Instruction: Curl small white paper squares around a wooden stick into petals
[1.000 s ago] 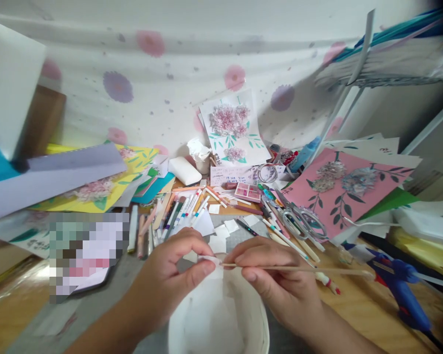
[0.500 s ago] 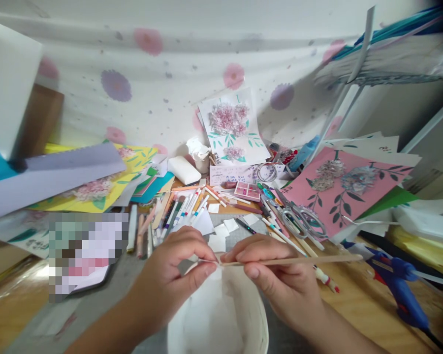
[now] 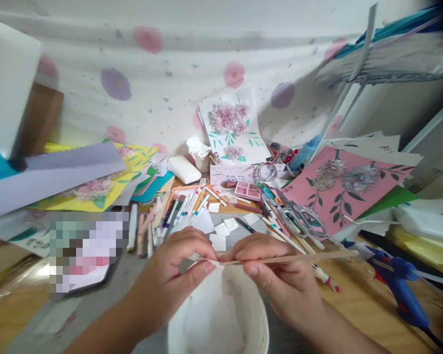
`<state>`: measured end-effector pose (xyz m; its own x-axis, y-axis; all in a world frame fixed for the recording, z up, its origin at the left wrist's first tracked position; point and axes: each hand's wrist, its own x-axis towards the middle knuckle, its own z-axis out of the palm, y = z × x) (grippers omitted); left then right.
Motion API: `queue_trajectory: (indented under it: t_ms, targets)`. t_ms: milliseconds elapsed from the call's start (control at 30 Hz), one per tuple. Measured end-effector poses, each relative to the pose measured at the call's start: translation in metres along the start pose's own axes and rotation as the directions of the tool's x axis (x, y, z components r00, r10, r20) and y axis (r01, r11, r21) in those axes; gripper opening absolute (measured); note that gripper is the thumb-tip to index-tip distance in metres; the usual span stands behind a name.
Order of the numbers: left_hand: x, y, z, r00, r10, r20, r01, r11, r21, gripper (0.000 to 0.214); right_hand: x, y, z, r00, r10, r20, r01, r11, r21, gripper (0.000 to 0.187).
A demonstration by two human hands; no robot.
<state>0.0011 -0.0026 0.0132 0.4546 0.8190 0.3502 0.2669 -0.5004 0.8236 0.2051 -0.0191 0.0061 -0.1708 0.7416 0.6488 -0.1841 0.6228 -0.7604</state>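
Observation:
Over a white oval container (image 3: 216,314), both hands meet fingertip to fingertip. A thin wooden stick (image 3: 328,255) is pinched between the thumb and fingers of my right hand (image 3: 280,280); it points out to the right. Between its thumb and index finger, my left hand (image 3: 177,270) grips a small piece of white paper (image 3: 213,262). The stick's inner end lies against that paper, partly hidden by the fingers. Beyond the hands lie several small white paper squares (image 3: 217,241) on a grey mat.
Behind the hands are many markers (image 3: 188,204), scissors (image 3: 299,219) and a pink palette (image 3: 247,191). A blue glue gun (image 3: 402,282) lies at right. Flower pictures stand on a white sheet (image 3: 239,142) and a pink sheet (image 3: 347,182). A phone-like object, blurred out, is at left.
The stick's outer end has shifted slightly left and up. At the left fingertips, the white paper shows a little more. Both hands stay in nearly the same place.

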Motion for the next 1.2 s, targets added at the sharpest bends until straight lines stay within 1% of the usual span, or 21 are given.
queue_trajectory:
  t_ms: [100,167,267,367,533,700,833,967,1067,1200]
  targets:
    - [-0.0009,0.0023,0.0011,0.996,-0.092,-0.001,0.092,0.993,-0.074,0.011,0.0011,-0.0011,0.0003,0.999,-0.029,0.022,0.029,1.0,-0.01,0.03]
    - [-0.0016,0.0035,0.002,0.989,-0.15,-0.003,0.149,0.984,-0.094,0.01,0.0014,-0.0019,0.0003,0.999,-0.039,0.028,0.039,0.999,-0.011,0.03]
    - [-0.0023,0.0048,0.0025,0.982,-0.188,-0.011,0.186,0.978,-0.09,0.012,0.0007,-0.0028,0.0002,0.999,-0.035,0.017,0.035,0.999,0.001,0.029]
    - [-0.0025,0.0051,0.0023,0.984,-0.18,-0.011,0.179,0.983,-0.05,0.014,-0.0004,-0.0031,0.0007,0.999,-0.047,0.011,0.047,0.999,0.011,0.031]
    - [-0.0028,0.0024,0.0022,0.99,-0.137,0.014,0.137,0.99,0.017,0.014,0.0006,-0.0032,0.0026,0.996,-0.087,0.036,0.087,0.996,0.01,0.037]
    - [-0.0034,0.0007,0.0021,0.993,-0.111,0.025,0.11,0.992,0.056,0.015,0.0006,-0.0019,0.003,0.997,-0.072,0.019,0.072,0.997,-0.007,0.034]
    - [-0.0019,-0.0001,0.0028,0.996,-0.079,0.029,0.078,0.996,0.052,0.014,-0.0015,-0.0018,0.0029,0.998,-0.057,0.002,0.057,0.998,-0.004,0.031]
    - [-0.0014,-0.0019,0.0035,0.997,-0.074,0.023,0.073,0.996,0.058,0.013,-0.0003,-0.0034,0.003,0.999,-0.047,0.025,0.047,0.999,0.0,0.033]
    - [-0.0024,-0.0025,0.0031,0.995,-0.092,0.03,0.091,0.995,0.043,0.012,0.0012,-0.0036,0.0028,0.998,-0.045,0.036,0.045,0.999,-0.002,0.035]
    - [-0.0024,-0.0013,0.0009,0.989,-0.141,0.055,0.143,0.989,-0.041,0.009,0.0003,-0.0014,0.0022,0.999,-0.033,0.035,0.033,0.999,-0.008,0.035]
